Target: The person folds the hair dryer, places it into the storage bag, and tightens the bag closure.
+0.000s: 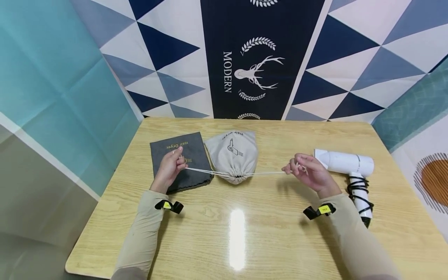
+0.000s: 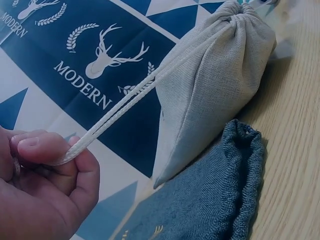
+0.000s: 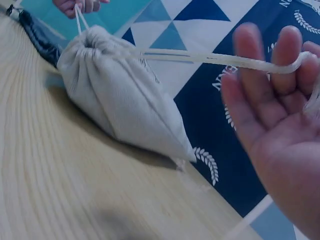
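A light grey drawstring bag (image 1: 241, 161) printed with a hair dryer lies at the middle of the table, its mouth gathered tight and facing the person. From that mouth white drawstrings (image 2: 117, 107) stretch out taut to both sides. My left hand (image 1: 170, 165) pinches the left cord between thumb and curled fingers, above a dark drawstring pouch (image 1: 190, 171). On the other side my right hand (image 1: 311, 173) holds the right drawstring (image 3: 215, 59), which is looped among its fingers; several of those fingers look fairly straight in the right wrist view.
A white hair dryer (image 1: 344, 163) lies at the right, its black cord (image 1: 357, 186) wound around the handle. The wooden table (image 1: 210, 241) ends at a patterned cloth backdrop (image 1: 175, 50). A dark strap (image 1: 169, 205) is on the left wrist.
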Action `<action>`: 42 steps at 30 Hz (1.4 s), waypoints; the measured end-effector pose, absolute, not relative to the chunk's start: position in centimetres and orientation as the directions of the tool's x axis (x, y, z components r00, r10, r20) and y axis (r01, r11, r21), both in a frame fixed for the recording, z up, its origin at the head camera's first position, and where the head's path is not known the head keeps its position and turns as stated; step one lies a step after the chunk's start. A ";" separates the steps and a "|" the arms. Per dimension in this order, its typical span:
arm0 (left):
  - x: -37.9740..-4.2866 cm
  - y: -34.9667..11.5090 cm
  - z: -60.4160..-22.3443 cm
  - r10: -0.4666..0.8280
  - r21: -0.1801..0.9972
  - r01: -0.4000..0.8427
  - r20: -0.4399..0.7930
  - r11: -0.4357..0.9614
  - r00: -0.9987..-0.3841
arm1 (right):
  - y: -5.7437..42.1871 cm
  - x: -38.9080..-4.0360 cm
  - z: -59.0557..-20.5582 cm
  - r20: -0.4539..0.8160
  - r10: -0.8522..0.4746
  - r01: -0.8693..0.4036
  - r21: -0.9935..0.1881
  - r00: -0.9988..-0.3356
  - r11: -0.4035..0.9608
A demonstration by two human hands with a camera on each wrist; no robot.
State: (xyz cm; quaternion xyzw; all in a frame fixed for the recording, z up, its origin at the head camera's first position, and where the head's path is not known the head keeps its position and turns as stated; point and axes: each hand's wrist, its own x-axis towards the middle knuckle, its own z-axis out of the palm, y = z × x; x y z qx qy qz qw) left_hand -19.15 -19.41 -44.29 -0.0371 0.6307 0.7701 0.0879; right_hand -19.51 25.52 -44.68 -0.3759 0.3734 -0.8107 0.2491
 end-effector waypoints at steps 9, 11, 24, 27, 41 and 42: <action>-19.0 -18.1 -44.7 0.100 0.974 -0.185 -0.173 -0.129 -0.980 | 24.9 -19.4 -43.9 0.448 -0.662 0.130 -0.762 -0.601 -0.634; -19.0 -17.9 -44.6 0.118 0.977 -0.181 -0.168 -0.114 -0.979 | 24.8 -19.4 -43.8 0.453 -0.660 0.125 -0.761 -0.599 -0.636; -19.5 -18.1 -44.5 0.219 0.978 -0.202 -0.184 -0.059 -0.958 | 24.5 -18.4 -42.6 0.464 -0.824 0.098 -0.850 -0.325 -0.518; -19.5 -17.5 -44.6 0.260 0.977 -0.208 -0.186 -0.057 -0.948 | 24.5 -17.9 -41.2 0.458 -0.855 0.035 -0.877 -0.245 -0.480; -22.3 -17.2 -43.5 0.419 0.963 -0.179 -0.250 0.201 -0.873 | 21.2 -17.5 -40.0 0.107 -0.979 -0.005 -0.994 -0.176 -0.108; -22.8 -17.2 -43.4 0.406 0.963 -0.178 -0.247 0.201 -0.880 | 21.2 -17.6 -40.3 0.050 -0.975 -0.021 -0.999 -0.215 -0.047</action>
